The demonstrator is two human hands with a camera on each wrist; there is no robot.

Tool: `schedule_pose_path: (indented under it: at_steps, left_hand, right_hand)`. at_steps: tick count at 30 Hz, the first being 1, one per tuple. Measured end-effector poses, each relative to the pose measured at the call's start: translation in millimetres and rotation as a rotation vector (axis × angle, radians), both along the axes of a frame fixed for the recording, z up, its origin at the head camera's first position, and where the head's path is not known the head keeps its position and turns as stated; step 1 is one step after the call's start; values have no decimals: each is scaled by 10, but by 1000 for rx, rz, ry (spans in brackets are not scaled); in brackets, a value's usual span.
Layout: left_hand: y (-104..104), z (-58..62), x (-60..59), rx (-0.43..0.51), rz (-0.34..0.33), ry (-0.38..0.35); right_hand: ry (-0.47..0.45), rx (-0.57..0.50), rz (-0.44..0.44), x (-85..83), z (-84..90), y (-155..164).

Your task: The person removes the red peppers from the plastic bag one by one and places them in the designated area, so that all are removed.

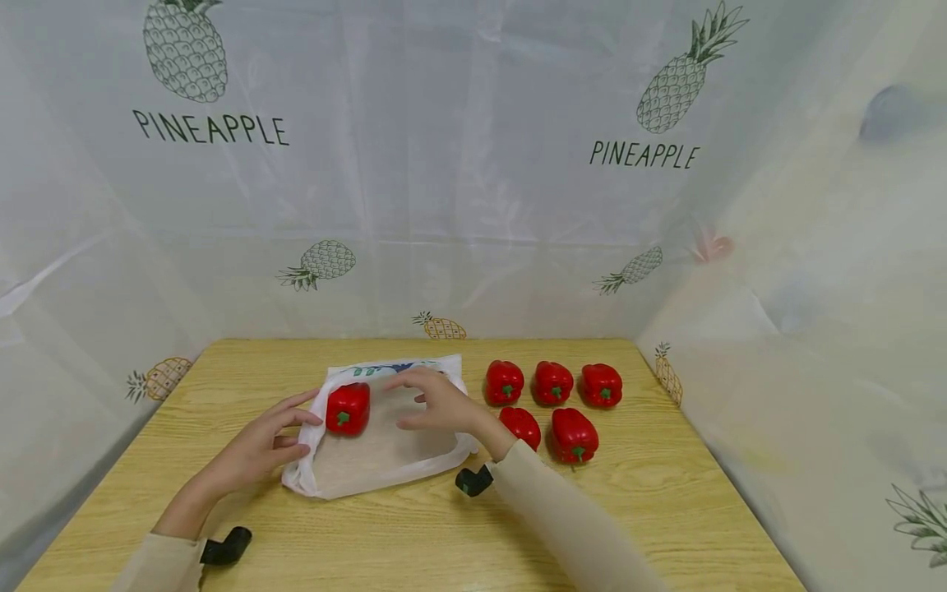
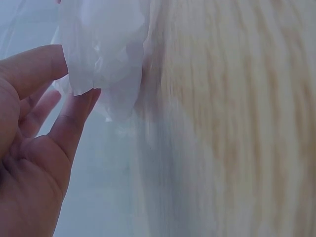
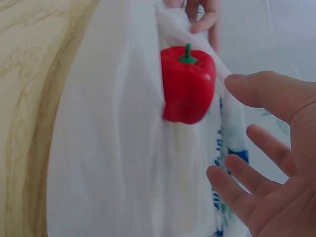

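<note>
Left hand (image 1: 255, 448): the fingers (image 2: 79, 111) and thumb pinch the left edge of the white bag (image 1: 385, 448), holding the fabric rim up off the surface. The left wrist view shows the gathered white fabric caught between thumb and fingertips.

Right hand (image 1: 436, 403): the fingers (image 3: 247, 185) are released, spread and slightly bent, holding nothing. The hand hovers over the middle of the bag, just right of the pepper inside it.

Red pepper (image 1: 348, 408): it lies inside the bag, at the left end near the pinched edge, green stem toward the person. In the right wrist view the same pepper (image 3: 187, 84) rests on the white fabric, apart from the open fingers.

The bag lies flat on the wooden surface (image 1: 666, 510), mouth opened upward, with a blue-green print along its far edge.

Five more red peppers (image 1: 551, 382) sit on the surface to the right of the bag: three in a far row, two nearer. The nearest one lies just beside the right wrist.

A white curtain (image 1: 473, 164) printed with pineapples encloses the surface on three sides.
</note>
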State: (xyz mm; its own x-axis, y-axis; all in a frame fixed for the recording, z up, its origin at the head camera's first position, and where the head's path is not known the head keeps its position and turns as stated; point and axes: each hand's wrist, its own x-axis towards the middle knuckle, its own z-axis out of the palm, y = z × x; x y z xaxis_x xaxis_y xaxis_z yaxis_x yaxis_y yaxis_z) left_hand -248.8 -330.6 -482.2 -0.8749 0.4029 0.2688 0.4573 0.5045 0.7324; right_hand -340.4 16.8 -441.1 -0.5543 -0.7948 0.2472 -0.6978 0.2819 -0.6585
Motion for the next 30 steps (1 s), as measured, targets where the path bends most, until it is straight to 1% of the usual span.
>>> schedule_pose_path:
  at_steps: [3, 7, 9, 12, 16, 20, 26, 30]
  left_hand:
    - [1, 3, -3, 3, 0, -10]
    - [-4, 3, -6, 6, 1, -23]
    - [-8, -1, -9, 11, -3, -23]
    - [-13, -8, -12, 22, -16, -15]
    - [-17, -14, -16, 34, -35, -8]
    - [-23, -18, -19, 40, -49, -4]
    - [-25, -18, -13, 45, -48, -3]
    - [-26, -8, 0, 46, -47, -5]
  right_hand:
    - [17, -4, -14, 3, -37, -88]
    - [15, -6, -32, 8, -80, -204]
    - [26, -3, -46, 1, -107, -264]
    - [36, -4, -43, -14, -144, -352]
    - [9, -18, -39, -19, -170, -453]
    - [1, -12, -70, -13, -200, -533]
    - [15, 16, -125, 2, -268, -619]
    - [1, 11, -138, 25, -291, -655]
